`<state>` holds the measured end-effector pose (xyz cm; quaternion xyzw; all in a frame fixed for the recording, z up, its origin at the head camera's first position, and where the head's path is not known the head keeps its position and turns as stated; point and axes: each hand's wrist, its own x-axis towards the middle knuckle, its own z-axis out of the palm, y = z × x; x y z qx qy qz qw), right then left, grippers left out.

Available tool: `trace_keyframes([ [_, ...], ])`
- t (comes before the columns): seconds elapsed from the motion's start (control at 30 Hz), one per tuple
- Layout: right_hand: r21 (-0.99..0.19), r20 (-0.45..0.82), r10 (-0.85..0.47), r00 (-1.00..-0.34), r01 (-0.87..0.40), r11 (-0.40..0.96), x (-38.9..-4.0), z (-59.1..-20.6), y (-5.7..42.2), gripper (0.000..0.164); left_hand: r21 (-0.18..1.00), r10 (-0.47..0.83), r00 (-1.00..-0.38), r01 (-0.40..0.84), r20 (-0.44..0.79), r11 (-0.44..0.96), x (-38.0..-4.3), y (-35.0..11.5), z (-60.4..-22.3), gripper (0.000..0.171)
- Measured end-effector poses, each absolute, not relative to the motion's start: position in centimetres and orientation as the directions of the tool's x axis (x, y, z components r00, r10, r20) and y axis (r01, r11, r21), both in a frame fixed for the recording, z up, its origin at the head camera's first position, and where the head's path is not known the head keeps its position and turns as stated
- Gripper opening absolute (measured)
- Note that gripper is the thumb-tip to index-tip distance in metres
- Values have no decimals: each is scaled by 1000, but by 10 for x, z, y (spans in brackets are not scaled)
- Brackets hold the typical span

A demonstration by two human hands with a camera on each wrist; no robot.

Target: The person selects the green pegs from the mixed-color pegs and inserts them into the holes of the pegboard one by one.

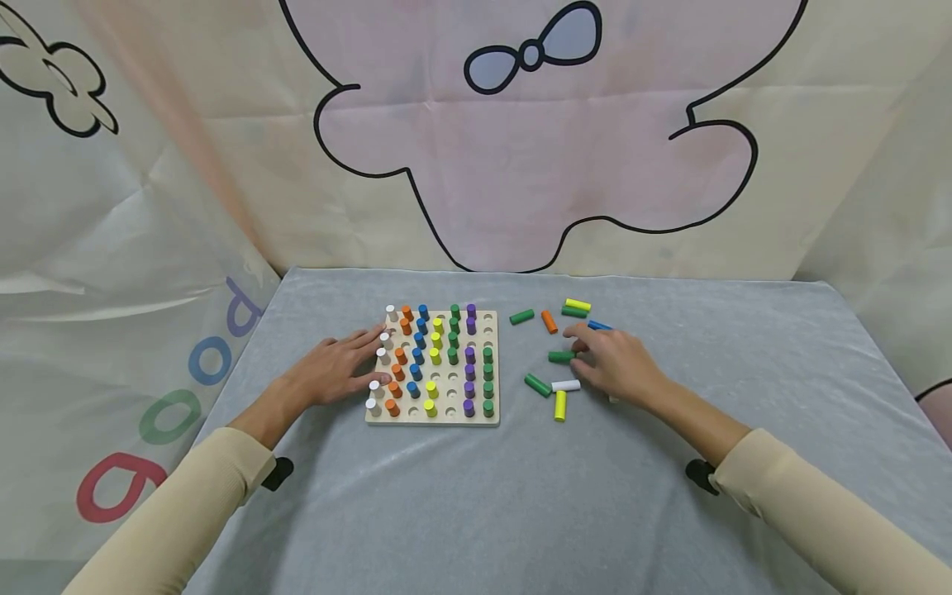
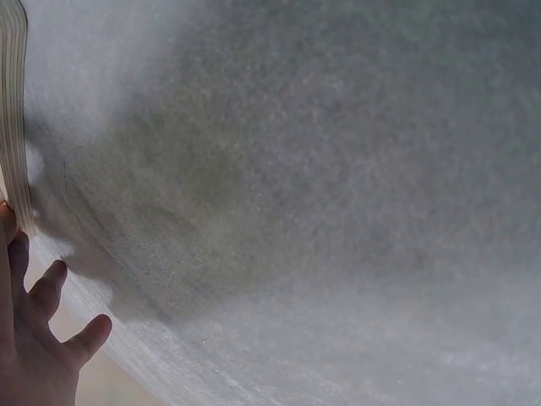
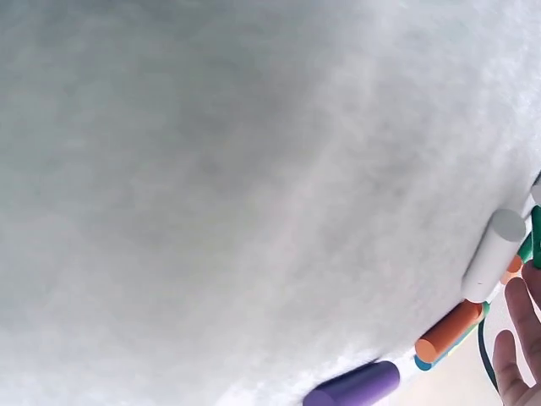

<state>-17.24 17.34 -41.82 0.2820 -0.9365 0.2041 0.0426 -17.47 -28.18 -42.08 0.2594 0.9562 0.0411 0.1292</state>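
Observation:
A pale wooden pegboard [image 1: 439,420] stands on the table, with columns of white, orange, blue, yellow, green and purple pegs and several bare holes. My left hand [image 1: 332,368] rests against its left edge, fingers spread, thumb beside the white pegs; the left wrist view shows fingers near the board's side [image 2: 13,101]. To the right of the board, my right hand [image 1: 621,364] hovers low over loose pegs, its fingers bent and apart. A green peg [image 1: 559,357] lies at its thumb; whether they touch is unclear. In the right wrist view, fingers [image 3: 526,317] show beside a green peg end [image 3: 537,241].
Around the right hand lie a green peg [image 1: 537,385], a white peg [image 1: 567,386], a yellow peg [image 1: 560,406], an orange peg [image 1: 549,321] and a blue peg [image 1: 598,326]. The right wrist view also has a purple peg [image 3: 355,387]. A grey cloth [image 1: 461,512] covers the table.

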Motion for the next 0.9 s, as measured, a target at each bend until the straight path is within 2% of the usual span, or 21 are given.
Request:
trace_keyframes([
  [0.47, -374, 233, -509, -829, -559, 740, -176, -406, 163, 44, 142, 504, -833, 484, -228, 864, -175, -282, -423, 82],
  [0.9, -339, 285, -522, -804, -593, 730, -182, -393, 149, 38, 144, 497, -837, 476, -228, 867, -175, -282, -422, 82],
])
